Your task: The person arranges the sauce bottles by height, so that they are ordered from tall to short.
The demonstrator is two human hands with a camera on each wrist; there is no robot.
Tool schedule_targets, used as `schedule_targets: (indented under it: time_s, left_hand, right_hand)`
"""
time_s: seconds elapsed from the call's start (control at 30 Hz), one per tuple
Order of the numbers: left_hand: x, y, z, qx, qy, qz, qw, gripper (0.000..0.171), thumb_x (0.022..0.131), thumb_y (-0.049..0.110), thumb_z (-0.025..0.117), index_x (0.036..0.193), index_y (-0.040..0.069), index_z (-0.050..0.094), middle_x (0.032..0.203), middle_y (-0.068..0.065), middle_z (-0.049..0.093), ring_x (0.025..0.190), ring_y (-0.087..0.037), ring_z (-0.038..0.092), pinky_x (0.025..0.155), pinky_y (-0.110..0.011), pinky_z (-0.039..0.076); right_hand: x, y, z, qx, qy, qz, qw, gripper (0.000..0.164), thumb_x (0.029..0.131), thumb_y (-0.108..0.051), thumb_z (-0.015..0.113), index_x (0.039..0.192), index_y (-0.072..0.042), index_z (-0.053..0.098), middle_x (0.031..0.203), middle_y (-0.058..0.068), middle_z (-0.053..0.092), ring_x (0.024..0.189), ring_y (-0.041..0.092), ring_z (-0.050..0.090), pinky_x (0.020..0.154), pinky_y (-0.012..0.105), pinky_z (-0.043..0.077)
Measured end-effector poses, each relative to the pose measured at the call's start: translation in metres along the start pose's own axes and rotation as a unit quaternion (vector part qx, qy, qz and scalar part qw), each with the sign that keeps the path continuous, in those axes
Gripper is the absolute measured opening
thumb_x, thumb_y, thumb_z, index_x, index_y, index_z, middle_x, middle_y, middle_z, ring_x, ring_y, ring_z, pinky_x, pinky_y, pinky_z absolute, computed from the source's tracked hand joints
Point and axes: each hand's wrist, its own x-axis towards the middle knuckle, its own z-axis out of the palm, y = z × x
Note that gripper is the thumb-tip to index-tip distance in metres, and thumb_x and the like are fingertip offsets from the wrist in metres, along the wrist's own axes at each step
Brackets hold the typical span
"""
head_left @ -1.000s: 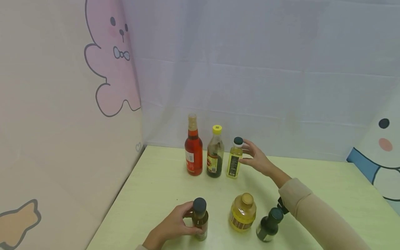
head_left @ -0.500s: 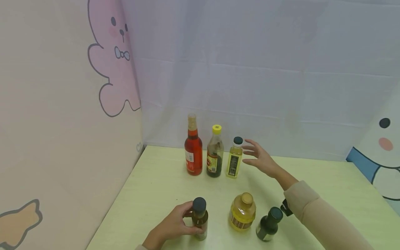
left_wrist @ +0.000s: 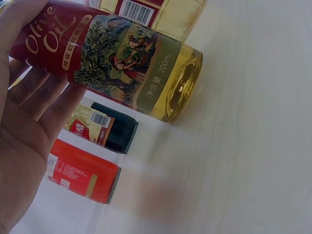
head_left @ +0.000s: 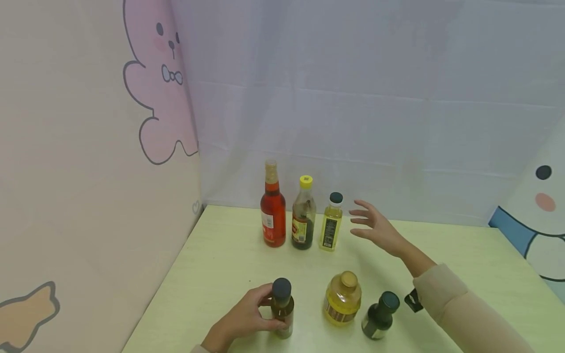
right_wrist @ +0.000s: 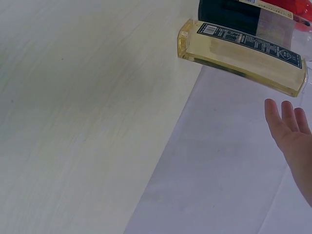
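At the front of the table, my left hand [head_left: 244, 314] grips a small dark-capped olive oil bottle [head_left: 282, 311]. In the left wrist view this olive oil bottle [left_wrist: 131, 63] shows a picture label, with fingers and thumb around its upper part. My right hand [head_left: 379, 228] is apart from everything, its fingers extended toward a slim bottle of yellow oil [head_left: 330, 230] with a dark green cap. A gap between the right hand [right_wrist: 292, 134] and the yellow oil bottle [right_wrist: 241, 53] shows in the right wrist view. That bottle stands upright at the back, right of the yellow-capped sauce bottle [head_left: 303, 223].
A bottle of red liquid [head_left: 273, 220] is at the left of the back row. Nearer the front stand a round yellow oil bottle [head_left: 342, 304] with a gold cap and a small dark bottle [head_left: 378, 318]. A white cloth [head_left: 353, 98] hangs behind the table [head_left: 234, 274].
My right hand has let go of the slim yellow oil bottle and drawn away to the right. The left hand keeps its grip in the same place.
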Motion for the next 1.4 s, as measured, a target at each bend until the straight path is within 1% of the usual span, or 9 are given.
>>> schedule_targets:
  time_s: [0.27,0.57,0.73,0.83,0.97,1.07,1.2,1.3,1.4]
  left_hand:
    - [0.0,0.0,0.0,-0.002,0.0,0.005,1.0,0.055,0.081,0.019,0.082,0.129,0.016,0.056,0.118,0.001,0.063,0.11,-0.018,0.059,0.093,-0.031,0.049]
    - [0.0,-0.001,0.001,-0.007,-0.001,0.007,1.0,0.055,0.08,0.018,0.082,0.129,0.015,0.056,0.118,0.002,0.063,0.11,-0.018,0.059,0.093,-0.031,0.049]
    - [0.0,-0.001,0.002,-0.008,-0.003,0.009,0.9999,0.056,0.08,0.018,0.082,0.129,0.01,0.056,0.118,0.001,0.063,0.11,-0.017,0.059,0.093,-0.031,0.049]
    - [0.0,-0.001,0.002,-0.01,-0.003,0.007,0.9999,0.055,0.081,0.018,0.082,0.129,0.011,0.056,0.118,0.001,0.063,0.11,-0.018,0.059,0.093,-0.031,0.049]
    - [-0.001,0.0,0.001,-0.014,-0.002,0.001,0.9999,0.054,0.081,0.018,0.081,0.129,0.015,0.056,0.119,0.001,0.063,0.11,-0.017,0.059,0.093,-0.03,0.048]
    - [0.0,0.0,0.001,-0.013,-0.002,0.0,0.9999,0.055,0.081,0.019,0.081,0.13,0.015,0.056,0.119,0.001,0.063,0.11,-0.017,0.059,0.093,-0.03,0.048]
    - [0.0,0.0,0.001,-0.009,-0.001,0.005,0.9999,0.055,0.081,0.018,0.082,0.13,0.015,0.056,0.119,0.001,0.063,0.11,-0.017,0.059,0.093,-0.03,0.049]
    - [0.0,0.0,0.0,-0.007,-0.001,0.006,1.0,0.054,0.081,0.018,0.082,0.129,0.015,0.056,0.118,0.001,0.063,0.109,-0.017,0.059,0.093,-0.031,0.049]
    - [0.001,0.0,0.0,-0.008,-0.001,0.003,1.0,0.053,0.081,0.018,0.082,0.128,0.016,0.057,0.118,0.002,0.063,0.109,-0.017,0.059,0.093,-0.03,0.049]
  right_hand:
    - [-0.012,-0.006,0.0,0.019,-0.009,-0.009,1.0,0.079,0.092,-0.004,0.066,0.153,-0.006,0.016,0.145,0.029,0.036,0.129,0.047,0.04,0.097,0.055,0.044]
    - [-0.029,-0.01,-0.001,0.025,-0.006,-0.023,0.999,0.078,0.094,-0.008,0.066,0.153,-0.005,0.016,0.144,0.03,0.036,0.127,0.048,0.041,0.094,0.043,0.049]
    - [-0.038,-0.014,0.0,0.026,-0.003,-0.031,0.999,0.077,0.094,-0.008,0.066,0.153,-0.005,0.017,0.143,0.03,0.037,0.127,0.048,0.042,0.092,0.037,0.051]
    - [-0.045,-0.017,0.002,0.032,-0.004,-0.037,0.999,0.076,0.094,-0.008,0.065,0.153,-0.004,0.017,0.143,0.03,0.037,0.126,0.049,0.042,0.09,0.033,0.051]
    - [-0.054,-0.022,0.005,0.036,-0.006,-0.046,0.998,0.073,0.095,-0.006,0.064,0.152,-0.003,0.018,0.142,0.03,0.038,0.125,0.049,0.043,0.089,0.03,0.05]
    - [-0.059,-0.024,0.005,0.038,-0.01,-0.05,0.998,0.072,0.095,-0.005,0.063,0.151,-0.002,0.019,0.141,0.029,0.039,0.124,0.046,0.046,0.088,0.03,0.051]
    - [-0.065,-0.025,0.006,0.039,-0.017,-0.062,0.997,0.07,0.095,-0.003,0.062,0.151,-0.002,0.021,0.14,0.029,0.04,0.121,0.029,0.053,0.088,0.031,0.052]
    - [-0.069,-0.026,0.007,0.039,-0.019,-0.068,0.997,0.068,0.095,-0.003,0.061,0.151,-0.003,0.022,0.141,0.03,0.039,0.119,0.016,0.055,0.087,0.031,0.052]
    - [-0.072,-0.026,0.007,0.039,-0.019,-0.069,0.997,0.067,0.095,-0.002,0.061,0.151,-0.006,0.024,0.14,0.029,0.04,0.118,0.011,0.055,0.087,0.031,0.052]
